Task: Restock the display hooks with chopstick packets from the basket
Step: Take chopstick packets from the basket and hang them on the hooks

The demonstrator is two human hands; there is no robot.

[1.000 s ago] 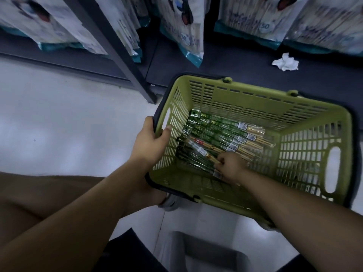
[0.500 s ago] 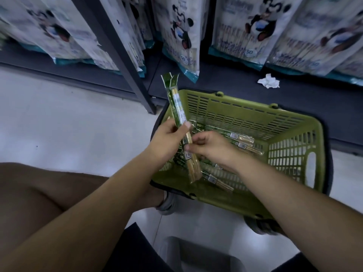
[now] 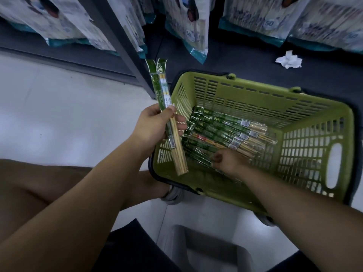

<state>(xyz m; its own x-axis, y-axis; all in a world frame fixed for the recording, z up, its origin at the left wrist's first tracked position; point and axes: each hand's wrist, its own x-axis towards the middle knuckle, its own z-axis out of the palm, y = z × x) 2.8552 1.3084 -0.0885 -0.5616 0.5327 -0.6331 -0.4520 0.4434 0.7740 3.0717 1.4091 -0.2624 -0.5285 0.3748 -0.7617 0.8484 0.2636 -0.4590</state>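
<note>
A green plastic basket sits on the floor below the shelf. Inside it lie several chopstick packets with green tops and bare bamboo ends. My left hand is shut on two chopstick packets, held upright just left of the basket's near corner, green tags pointing up. My right hand reaches down into the basket and pinches the near end of a packet lying in the pile; its fingertips are partly hidden.
Large bags of chopsticks hang along the top over a dark shelf base. A dark upright post stands left of the basket. Crumpled white paper lies on the shelf base. My knee is at lower left.
My right hand has let go of the packets in my left hand and dropped back into the basket onto another packet. My left hand keeps the packets raised, now further left.
</note>
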